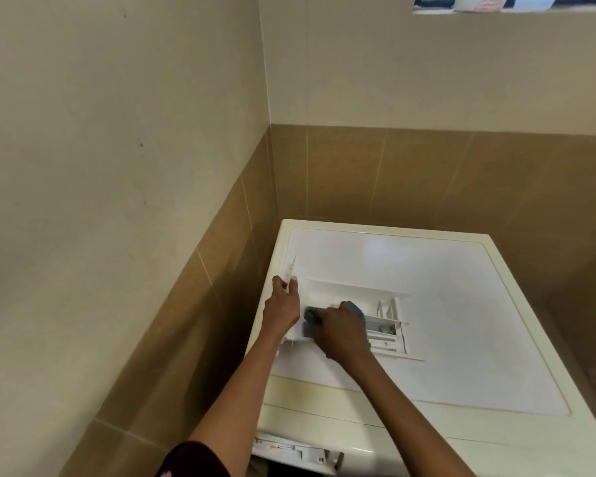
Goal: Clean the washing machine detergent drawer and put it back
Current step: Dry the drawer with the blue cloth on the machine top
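The drawer [382, 325] lies on top of the machine [461, 304], mid-clean I judge: the left hand [283, 306] fingers grip its left end, the right hand [344, 333] fingers clutch a sponge [312, 316] pressed into it, and refitting it in the open slot [289, 449] is yet to do.

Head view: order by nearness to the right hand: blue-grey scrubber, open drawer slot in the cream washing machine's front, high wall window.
1. blue-grey scrubber: gripped by the right hand.
2. open drawer slot: below, towards the person.
3. high wall window: top right, far wall.
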Demonstrator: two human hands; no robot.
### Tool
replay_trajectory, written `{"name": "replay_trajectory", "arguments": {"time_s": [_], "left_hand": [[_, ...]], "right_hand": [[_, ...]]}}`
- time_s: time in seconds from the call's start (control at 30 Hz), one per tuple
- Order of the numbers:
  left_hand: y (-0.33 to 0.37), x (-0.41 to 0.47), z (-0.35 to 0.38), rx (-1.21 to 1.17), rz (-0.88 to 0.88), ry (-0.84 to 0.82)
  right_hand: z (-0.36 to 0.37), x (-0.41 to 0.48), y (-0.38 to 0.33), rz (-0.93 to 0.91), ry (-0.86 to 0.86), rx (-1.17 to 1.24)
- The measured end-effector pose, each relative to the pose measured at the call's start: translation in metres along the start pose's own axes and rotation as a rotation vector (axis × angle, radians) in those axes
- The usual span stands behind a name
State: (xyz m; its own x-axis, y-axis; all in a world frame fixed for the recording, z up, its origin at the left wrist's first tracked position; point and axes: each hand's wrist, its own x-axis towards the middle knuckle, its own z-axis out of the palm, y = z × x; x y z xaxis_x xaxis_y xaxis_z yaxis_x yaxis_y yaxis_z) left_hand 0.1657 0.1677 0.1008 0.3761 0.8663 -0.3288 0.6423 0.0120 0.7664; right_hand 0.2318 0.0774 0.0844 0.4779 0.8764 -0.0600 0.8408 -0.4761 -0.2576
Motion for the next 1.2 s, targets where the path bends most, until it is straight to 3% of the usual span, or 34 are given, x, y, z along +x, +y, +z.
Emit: {"name": "replay_trajectory", "arguments": {"time_s": [0.1,0.23,0.37,0.47,0.53,0.67,0.8,0.93,1.1,1.2], "left_hand": [[-0.001,0.001,0.001,-0.015,-0.005,0.002],[0.001,-0.001,0.0,-0.021,0.005,-0.004],[0.0,-0.001,-0.001,-0.018,0.003,-0.016],[0.0,0.0,-0.002,-0.018,-0.017,-0.023],[0.0,0.0,-0.001,-0.019,-0.024,-0.023],[0.0,0.001,0.0,-0.012,-0.018,-0.014],[-0.002,0.001,0.0,-0.03,-0.021,-0.012],[-0.003,0.001,0.001,-0.034,-0.02,-0.024],[-0.002,0.003,0.003,-0.016,-0.007,-0.022],[-0.002,0.002,0.003,0.003,-0.001,-0.011]], "right_hand": [[-0.007,-0.007,0.037,0.074,-0.018,-0.046],[-0.02,-0.009,0.056,0.224,-0.068,0.201],[-0.022,-0.009,0.035,0.13,0.24,0.479],[-0.006,-0.022,0.006,-0.088,0.121,0.345],[0.01,-0.032,-0.004,-0.149,0.165,0.15],[0.022,-0.036,-0.003,-0.1,0.254,-0.016],[0.012,-0.03,0.012,-0.066,0.148,0.006],[-0.009,-0.036,0.048,0.145,0.006,0.047],[-0.009,-0.029,0.016,0.162,-0.022,-0.024],[0.006,-0.028,-0.014,0.061,0.017,0.062]]}}
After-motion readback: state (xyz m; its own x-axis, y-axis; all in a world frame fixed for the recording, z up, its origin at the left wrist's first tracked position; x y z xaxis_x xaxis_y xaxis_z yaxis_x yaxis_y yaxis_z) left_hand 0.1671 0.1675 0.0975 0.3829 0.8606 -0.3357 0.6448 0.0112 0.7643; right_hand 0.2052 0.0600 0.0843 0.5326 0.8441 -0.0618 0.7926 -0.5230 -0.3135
